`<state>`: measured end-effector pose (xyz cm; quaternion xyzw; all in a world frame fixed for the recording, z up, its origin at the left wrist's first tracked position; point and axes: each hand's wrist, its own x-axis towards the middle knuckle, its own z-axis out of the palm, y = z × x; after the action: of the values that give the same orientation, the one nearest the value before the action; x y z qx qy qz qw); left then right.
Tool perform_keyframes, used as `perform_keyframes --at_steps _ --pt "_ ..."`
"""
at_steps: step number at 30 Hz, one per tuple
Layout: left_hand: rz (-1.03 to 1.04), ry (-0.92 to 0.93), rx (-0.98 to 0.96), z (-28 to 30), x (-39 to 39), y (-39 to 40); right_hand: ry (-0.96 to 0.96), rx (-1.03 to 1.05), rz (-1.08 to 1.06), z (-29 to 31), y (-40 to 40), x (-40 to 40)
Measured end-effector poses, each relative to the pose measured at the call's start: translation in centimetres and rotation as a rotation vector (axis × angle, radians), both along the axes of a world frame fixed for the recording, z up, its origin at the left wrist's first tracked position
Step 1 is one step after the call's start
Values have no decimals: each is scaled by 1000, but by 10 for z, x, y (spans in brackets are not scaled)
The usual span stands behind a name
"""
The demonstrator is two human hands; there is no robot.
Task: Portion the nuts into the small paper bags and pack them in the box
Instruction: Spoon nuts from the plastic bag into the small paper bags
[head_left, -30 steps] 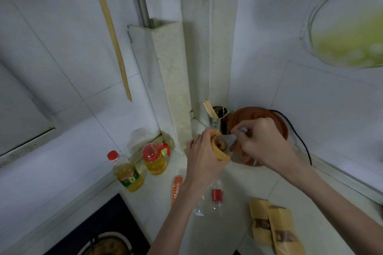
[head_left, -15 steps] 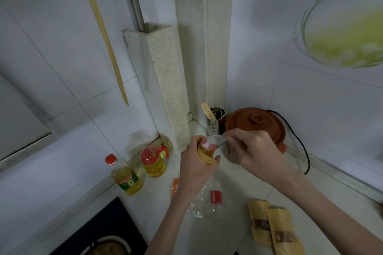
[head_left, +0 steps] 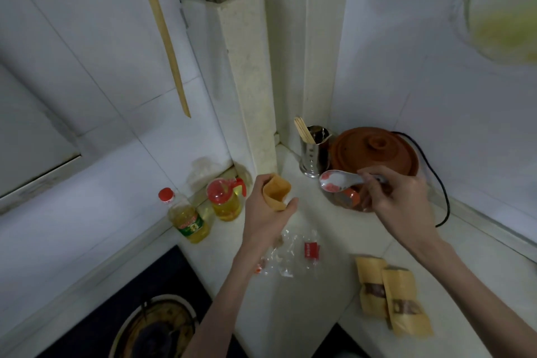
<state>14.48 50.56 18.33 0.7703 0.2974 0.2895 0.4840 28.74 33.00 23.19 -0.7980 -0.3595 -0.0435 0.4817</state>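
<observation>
Right now the small paper bag stands upright in the left hand, its mouth open upward, with the fingers curled round its lower part. Whether any nuts are inside cannot be told from this angle. Off to the right of it, apart from it, the right hand pinches the handle of a white spoon; the bowl of the spoon points toward the bag and looks empty apart from a red pattern. Just under that hand sits a small clear container with something reddish-brown in it, likely the nuts, though it is partly hidden by the fingers. Nearer the body, below the right forearm, two flat paper bags lie overlapping on the counter. Between the forearms lies crumpled clear plastic wrap. Beyond the right hand are a brown clay pot and a metal holder with chopsticks. No box shows in this view.

The risks, as I judge them: the soft bag could fold shut if the left hand squeezes, so a spoonful would spill onto the counter; an overfull spoon crossing the gap could drop nuts; and the right wrist could nudge the container while scooping.
</observation>
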Motion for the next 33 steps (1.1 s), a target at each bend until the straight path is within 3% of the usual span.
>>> perform_keyframes --at_steps 7,20,33 --pt "50 64 -96 -30 -16 8 26 -81 21 -33 0 1" --pt "174 408 -263 -137 -56 23 453 -540 -88 -184 -24 10" --pt "219 482 -307 -161 -47 39 465 -570 -93 -202 -6 32"
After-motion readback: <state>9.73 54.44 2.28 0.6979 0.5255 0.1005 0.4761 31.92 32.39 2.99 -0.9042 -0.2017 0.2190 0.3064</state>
